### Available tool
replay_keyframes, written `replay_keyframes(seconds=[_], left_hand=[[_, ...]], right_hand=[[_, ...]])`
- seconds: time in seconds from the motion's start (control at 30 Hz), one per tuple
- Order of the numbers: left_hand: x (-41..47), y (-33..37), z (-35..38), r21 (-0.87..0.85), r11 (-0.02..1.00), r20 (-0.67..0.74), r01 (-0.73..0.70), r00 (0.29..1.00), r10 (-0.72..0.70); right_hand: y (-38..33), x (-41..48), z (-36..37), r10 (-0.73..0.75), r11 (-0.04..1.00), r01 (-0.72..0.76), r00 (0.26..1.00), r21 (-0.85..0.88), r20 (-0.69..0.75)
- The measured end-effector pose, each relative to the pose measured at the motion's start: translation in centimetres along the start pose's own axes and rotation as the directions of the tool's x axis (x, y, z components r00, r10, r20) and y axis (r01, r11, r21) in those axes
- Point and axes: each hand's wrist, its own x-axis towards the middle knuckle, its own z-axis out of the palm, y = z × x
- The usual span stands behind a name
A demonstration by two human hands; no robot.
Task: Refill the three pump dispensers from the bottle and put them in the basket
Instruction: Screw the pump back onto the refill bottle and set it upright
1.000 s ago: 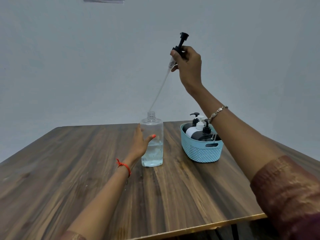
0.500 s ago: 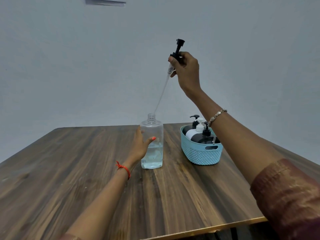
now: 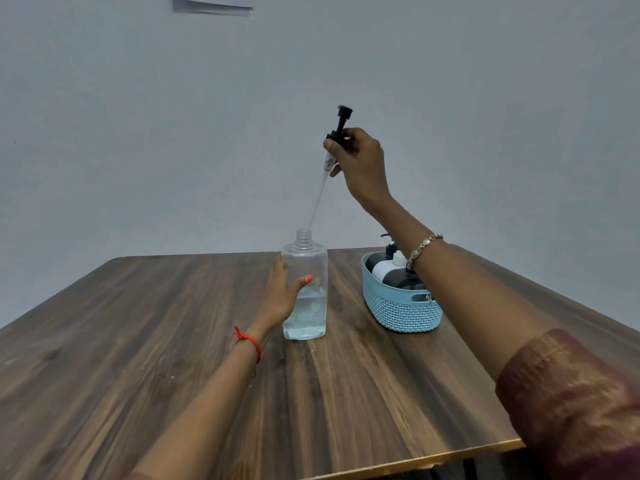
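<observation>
A clear plastic bottle [image 3: 306,271], about half full of clear liquid, stands upright and uncapped at the table's middle. My left hand [image 3: 281,295] grips its left side. Above it, my right hand [image 3: 360,164] holds a black pump head [image 3: 340,125] by its collar, tilted, with the thin dip tube [image 3: 318,201] slanting down. The tube's tip is at the bottle's mouth. To the right stands a light blue basket [image 3: 398,311] with black and white pump dispensers [image 3: 390,268] in it, partly hidden by my right forearm.
The wooden table [image 3: 173,341] has its far edge close to a plain grey wall. Its near right edge runs under my right sleeve. A sheet of paper [image 3: 212,5] hangs on the wall high up.
My right hand has come down with the pump head, bringing the dip tube's tip to the bottle's mouth. My left hand and the bottle have stayed put.
</observation>
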Motion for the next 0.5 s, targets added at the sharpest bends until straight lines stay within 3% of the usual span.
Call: replay_keyframes(seconds=[0.3,0.5], left_hand=[[0.1,-0.1,0.3,0.013,1.000,-0.033,-0.017,0.999,0.017],[0.2,-0.1,0.4,0.030,0.999,-0.052,-0.016,0.998,0.018]], right_hand=[[4.4,-4.3,2.2,0.255,0.948,-0.183,0.926,-0.260,0.277],[5.9,-6.4,2.8,0.301,0.934,-0.245,0.931,-0.260,0.204]])
